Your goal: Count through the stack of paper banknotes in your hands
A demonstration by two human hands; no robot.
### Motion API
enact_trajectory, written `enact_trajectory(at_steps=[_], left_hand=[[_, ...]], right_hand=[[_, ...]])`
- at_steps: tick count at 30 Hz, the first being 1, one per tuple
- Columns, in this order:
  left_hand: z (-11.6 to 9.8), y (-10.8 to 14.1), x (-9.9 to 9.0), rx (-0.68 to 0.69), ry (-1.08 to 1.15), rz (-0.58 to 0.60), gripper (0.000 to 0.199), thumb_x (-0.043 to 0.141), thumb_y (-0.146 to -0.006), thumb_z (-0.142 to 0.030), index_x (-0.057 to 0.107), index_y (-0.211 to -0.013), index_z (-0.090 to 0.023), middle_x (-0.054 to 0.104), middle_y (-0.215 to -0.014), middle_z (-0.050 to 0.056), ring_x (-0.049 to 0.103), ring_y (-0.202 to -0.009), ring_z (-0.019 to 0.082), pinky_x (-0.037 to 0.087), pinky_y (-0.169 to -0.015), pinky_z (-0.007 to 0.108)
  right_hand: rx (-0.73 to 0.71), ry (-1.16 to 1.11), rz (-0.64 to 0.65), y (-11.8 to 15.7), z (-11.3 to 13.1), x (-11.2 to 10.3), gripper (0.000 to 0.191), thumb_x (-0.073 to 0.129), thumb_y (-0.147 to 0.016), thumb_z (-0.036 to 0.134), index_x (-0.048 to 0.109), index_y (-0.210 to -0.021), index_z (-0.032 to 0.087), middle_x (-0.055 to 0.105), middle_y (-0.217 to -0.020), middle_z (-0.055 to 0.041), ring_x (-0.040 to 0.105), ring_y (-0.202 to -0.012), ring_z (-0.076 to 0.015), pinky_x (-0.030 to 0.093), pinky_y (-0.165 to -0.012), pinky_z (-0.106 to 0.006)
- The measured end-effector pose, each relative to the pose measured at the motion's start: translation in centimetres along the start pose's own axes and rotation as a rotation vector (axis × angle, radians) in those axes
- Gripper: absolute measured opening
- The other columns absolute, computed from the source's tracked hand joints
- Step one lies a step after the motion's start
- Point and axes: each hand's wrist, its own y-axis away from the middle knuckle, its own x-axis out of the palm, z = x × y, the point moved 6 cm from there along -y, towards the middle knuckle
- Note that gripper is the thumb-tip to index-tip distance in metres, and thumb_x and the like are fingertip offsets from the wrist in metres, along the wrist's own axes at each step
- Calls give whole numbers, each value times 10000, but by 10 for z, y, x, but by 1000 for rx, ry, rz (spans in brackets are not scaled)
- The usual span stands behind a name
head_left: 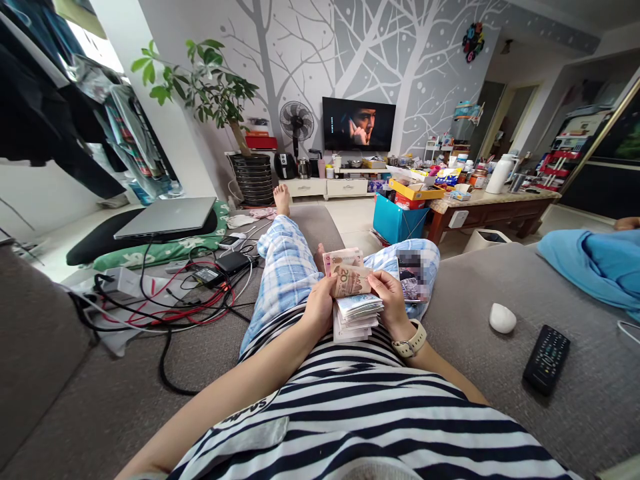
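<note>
Between my two hands, above my lap, is a bundle of banknotes (357, 313), folded over and fanned out at its lower edge. A brownish banknote marked 20 (350, 281) lies across the top, and pinkish notes stick up behind it. My left hand (320, 303) grips the left side of the notes, its fingers partly hidden behind them. My right hand (393, 300) pinches the right end of the 20 note between thumb and finger; a pale watch (411, 339) is on that wrist. On my right thigh rests a phone (411, 283), its screen partly blurred.
On the grey sofa at right are a white mouse (502, 319), a black remote (547, 359) and blue cloth (593, 263). Tangled cables (200, 287) and a closed laptop (167, 218) lie at left. Beyond stand a cluttered coffee table (493, 198) and a television (359, 125).
</note>
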Motion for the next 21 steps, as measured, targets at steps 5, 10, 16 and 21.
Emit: enact_trajectory(at_steps=[5,10,16,21], left_hand=[[-2,1,0,11,-2,-4,249,751,-590,-342,676,-711,-138,679,-669,29,623,-668,196,504,-684,311],[-4,3,1,8,-15,-17,247,759,-585,-355,656,-686,-155,669,-657,17,634,-690,210,503,-697,319],[-7,7,6,-3,0,-9,218,751,-592,-344,655,-655,-159,648,-600,9,636,-654,207,517,-648,311],[-5,6,5,-3,3,6,212,741,-596,-329,652,-669,-151,659,-617,10,645,-655,208,532,-666,324]], right_hand=[[-3,-7,5,-1,-2,0,290,655,-785,443,575,-662,193,454,-610,27,369,-584,-120,314,-556,-263],[4,28,-8,-1,-2,0,316,651,-774,477,563,-654,198,466,-616,19,381,-587,-126,340,-558,-265],[-20,4,5,0,0,0,282,647,-799,440,581,-677,195,470,-634,19,393,-597,-125,331,-565,-266],[-19,-23,18,1,1,1,284,654,-804,437,581,-678,193,469,-620,26,396,-576,-116,322,-548,-263]])
